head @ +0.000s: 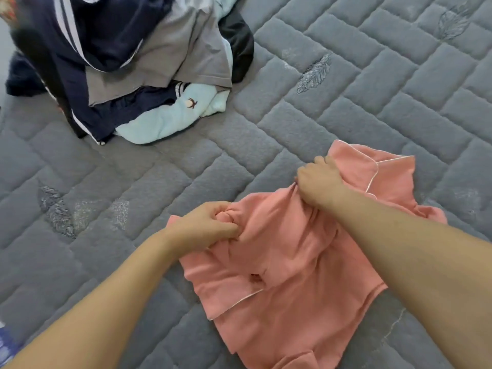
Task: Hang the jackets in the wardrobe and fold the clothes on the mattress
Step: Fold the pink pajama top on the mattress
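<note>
We had the pink garment [279, 251] lying crumpled on the grey mattress [133, 182], well apart from the unfolded pile of clothes [127, 65] toward its far left. Our left hand [205, 226] bunched a fistful of its near-left edge; our right hand [318, 181] gripped a fold further away, probably to pull the fabric flat before folding.

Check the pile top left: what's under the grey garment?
Under the grey garment a light blue piece with a small dark embroidered motif sticks out, plus navy fabric with white stripes. How far either runs beneath, and anything deeper in the pile, is covered.
</note>
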`<state>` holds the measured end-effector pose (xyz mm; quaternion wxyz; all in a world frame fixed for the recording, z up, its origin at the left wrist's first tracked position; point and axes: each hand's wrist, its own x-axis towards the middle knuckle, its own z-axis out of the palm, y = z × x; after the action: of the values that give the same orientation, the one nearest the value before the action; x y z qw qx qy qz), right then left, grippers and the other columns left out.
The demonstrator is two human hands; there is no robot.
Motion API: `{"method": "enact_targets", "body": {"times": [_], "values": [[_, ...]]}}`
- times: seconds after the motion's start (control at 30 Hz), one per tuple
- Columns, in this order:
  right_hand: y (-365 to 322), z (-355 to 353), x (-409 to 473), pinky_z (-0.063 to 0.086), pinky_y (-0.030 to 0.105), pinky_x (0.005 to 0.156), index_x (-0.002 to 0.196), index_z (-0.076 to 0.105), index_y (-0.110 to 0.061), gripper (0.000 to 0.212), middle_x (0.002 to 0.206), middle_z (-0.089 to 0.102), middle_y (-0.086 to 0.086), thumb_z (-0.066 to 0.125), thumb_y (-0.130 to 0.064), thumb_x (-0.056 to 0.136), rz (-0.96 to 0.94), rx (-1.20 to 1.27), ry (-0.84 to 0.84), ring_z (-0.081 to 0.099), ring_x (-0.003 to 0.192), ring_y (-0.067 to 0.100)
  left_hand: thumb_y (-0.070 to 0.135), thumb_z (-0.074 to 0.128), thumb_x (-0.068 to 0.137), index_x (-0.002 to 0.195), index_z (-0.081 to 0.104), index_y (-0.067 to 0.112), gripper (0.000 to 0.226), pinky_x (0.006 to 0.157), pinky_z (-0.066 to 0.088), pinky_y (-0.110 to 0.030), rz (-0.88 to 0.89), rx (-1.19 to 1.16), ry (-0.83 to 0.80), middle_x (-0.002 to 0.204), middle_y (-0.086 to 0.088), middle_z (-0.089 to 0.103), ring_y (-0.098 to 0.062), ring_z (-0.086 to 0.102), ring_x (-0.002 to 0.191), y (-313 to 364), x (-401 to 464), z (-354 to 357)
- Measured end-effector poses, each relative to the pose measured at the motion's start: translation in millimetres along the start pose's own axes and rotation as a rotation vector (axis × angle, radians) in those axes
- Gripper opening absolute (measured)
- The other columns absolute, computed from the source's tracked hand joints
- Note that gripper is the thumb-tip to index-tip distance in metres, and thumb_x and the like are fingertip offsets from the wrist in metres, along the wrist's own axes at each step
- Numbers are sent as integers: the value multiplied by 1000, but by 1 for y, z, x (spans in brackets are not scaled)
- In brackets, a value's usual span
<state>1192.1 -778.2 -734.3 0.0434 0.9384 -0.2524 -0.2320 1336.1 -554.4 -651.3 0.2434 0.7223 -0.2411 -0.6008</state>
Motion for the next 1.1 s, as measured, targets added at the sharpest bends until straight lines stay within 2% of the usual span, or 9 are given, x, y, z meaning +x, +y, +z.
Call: {"method": "enact_targets", "body": {"times": [0.13, 0.2, 0.3, 0.37, 0.53, 0.7, 0.9, 1.03, 1.1], "values": [[4, -36, 29, 35, 37, 90, 107, 60, -12, 23, 113, 65, 10, 44, -14, 91, 160, 19, 118, 53, 109, 30, 37, 72, 77, 82, 72, 31, 8, 53, 54, -24, -177, 307, -14, 74, 7, 73, -9, 70, 66, 15, -25, -64], [0, -60, 48, 36, 39, 90, 107, 59, -6, 24, 113, 64, 16, 44, -11, 89, 257, 100, 213, 53, 109, 34, 40, 67, 78, 79, 70, 19, 21, 54, 52, -30, -254, 446, 286, 73, -2, 72, -22, 69, 66, 27, -33, -107], [-11, -96, 73, 36, 43, 90, 107, 59, -3, 24, 114, 62, 20, 41, -13, 94, 389, 266, 347, 52, 109, 38, 33, 60, 81, 102, 57, 10, 31, 82, 45, -46, -161, 872, 1033, 108, -19, 62, -39, 58, 100, 34, -32, -155], [-18, -105, 80, 34, 45, 96, 114, 55, -3, 30, 122, 57, 20, 40, -24, 100, 389, 390, 370, 49, 114, 39, 21, 58, 82, 123, 44, 9, 45, 96, 34, -61, -140, 906, 1196, 132, -22, 43, -41, 40, 122, 32, -25, -152], [2, -55, 37, 23, 48, 110, 137, 42, -10, 45, 147, 37, 14, 46, -29, 96, 461, 516, 365, 38, 132, 36, 31, 53, 85, 146, 22, 20, 70, 112, 8, -69, -188, 799, 646, 155, -13, 15, -34, 10, 144, 11, 28, -60], [68, 35, -66, 23, 51, 113, 146, 31, -12, 73, 150, 32, 17, 59, -42, 86, 841, 680, 102, 34, 137, 37, 37, 52, 85, 141, 38, 18, 61, 114, 17, -55, -119, 855, 264, 144, -13, 32, -35, 29, 135, -9, 62, 59], [120, 88, -139, 42, 47, 102, 130, 59, -20, 58, 130, 59, 10, 73, -33, 75, 818, 991, -246, 53, 120, 34, 32, 49, 86, 123, 49, 13, 41, 96, 33, -43, 149, 996, 543, 131, -12, 44, -33, 41, 117, 24, 85, 121], [138, 93, -146, 43, 29, 62, 84, 68, -8, 16, 80, 66, 7, 74, -21, 78, 684, 1192, -334, 57, 69, 18, 24, 54, 87, 124, 54, 12, 39, 95, 37, -42, 453, 727, 578, 136, -12, 45, -34, 43, 119, 84, 109, 147], [142, 91, -152, 37, 25, 51, 72, 61, -14, 12, 65, 57, -2, 71, -16, 78, 587, 1247, -267, 49, 59, 14, 24, 51, 88, 122, 50, 12, 35, 90, 41, -40, 387, 538, 502, 122, -12, 55, -35, 52, 110, 113, 133, 152]]}}
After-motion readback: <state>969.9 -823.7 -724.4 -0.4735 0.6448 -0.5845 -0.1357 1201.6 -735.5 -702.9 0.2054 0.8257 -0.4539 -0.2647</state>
